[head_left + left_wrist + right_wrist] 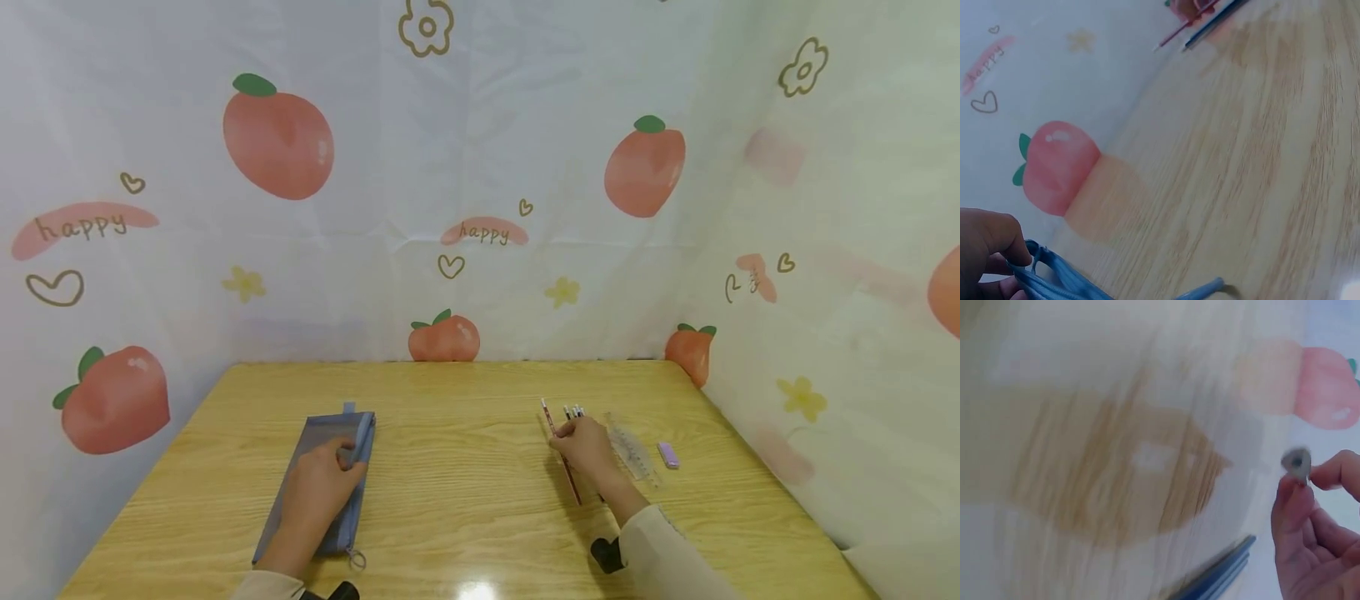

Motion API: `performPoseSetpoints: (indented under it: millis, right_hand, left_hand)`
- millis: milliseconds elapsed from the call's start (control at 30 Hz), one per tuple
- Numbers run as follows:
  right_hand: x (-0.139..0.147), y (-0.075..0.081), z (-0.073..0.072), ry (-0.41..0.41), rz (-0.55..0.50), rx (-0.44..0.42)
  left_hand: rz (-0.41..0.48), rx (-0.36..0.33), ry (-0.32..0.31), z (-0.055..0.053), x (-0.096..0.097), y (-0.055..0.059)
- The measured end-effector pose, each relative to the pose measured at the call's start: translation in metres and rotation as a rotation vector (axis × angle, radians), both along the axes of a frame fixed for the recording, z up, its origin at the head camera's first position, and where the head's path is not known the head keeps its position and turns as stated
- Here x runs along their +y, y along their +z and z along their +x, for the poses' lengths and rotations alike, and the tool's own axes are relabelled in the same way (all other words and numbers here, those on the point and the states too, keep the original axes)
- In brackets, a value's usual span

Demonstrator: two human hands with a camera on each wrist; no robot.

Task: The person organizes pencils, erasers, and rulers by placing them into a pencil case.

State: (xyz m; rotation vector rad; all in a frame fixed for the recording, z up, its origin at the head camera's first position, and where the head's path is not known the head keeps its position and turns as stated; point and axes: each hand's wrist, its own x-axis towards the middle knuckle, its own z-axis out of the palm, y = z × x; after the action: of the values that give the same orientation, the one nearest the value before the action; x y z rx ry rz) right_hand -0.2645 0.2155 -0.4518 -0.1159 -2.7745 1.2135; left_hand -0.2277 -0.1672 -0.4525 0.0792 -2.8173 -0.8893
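Note:
On the left of the table lies a blue-grey zip pencil case [324, 428] with a metal ring at its near end. My left hand [318, 487] lies over it, and in the left wrist view the thumb and fingers pinch the edge of the case [1063, 284] by its opening. Over on the right, my right hand [588, 454] pinches a red patterned pencil [568, 478] between thumb and fingertips. The right wrist view shows that pencil [1297, 462] end-on. Several dark pencils [1219, 578] lie beside the right hand, partly hidden by it in the head view.
A clear ruler [633, 452] lies just right of the right hand, and a purple eraser [668, 455] beyond it. The wooden table [450, 467] meets a white fruit-print curtain [360, 292] at the back and sides.

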Motion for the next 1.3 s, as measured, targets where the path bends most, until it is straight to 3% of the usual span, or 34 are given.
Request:
performPoseSetpoints:
  millis: [200, 333, 500, 767, 1000, 1300]
  right_hand:
    - [-0.002, 0.001, 0.005, 0.014, -0.2, -0.117]
    - [-0.001, 0.001, 0.007, 0.073, -0.338, -0.151]
    - [-0.007, 0.001, 0.005, 0.097, -0.495, -0.239]
    - [-0.022, -0.001, 0.012, 0.177, -0.583, -0.31]
    - [-0.03, -0.008, 0.015, 0.149, -0.623, -0.281]
    - [-0.045, -0.018, 0.022, 0.188, -0.691, -0.303]
  left_hand:
    - [0.037, -0.005, 0.012, 0.001, 0.003, -0.001]
    - [0.076, -0.012, 0.007, 0.002, 0.005, 0.001]
    - [0.11, 0.022, -0.018, 0.002, 0.011, 0.006]
    - [0.211, -0.004, -0.045, 0.003, 0.021, 0.011]
    - [0.328, -0.036, -0.072, 0.002, 0.031, 0.015]
    - [0.417, -0.073, -0.072, 0.002, 0.042, 0.005]
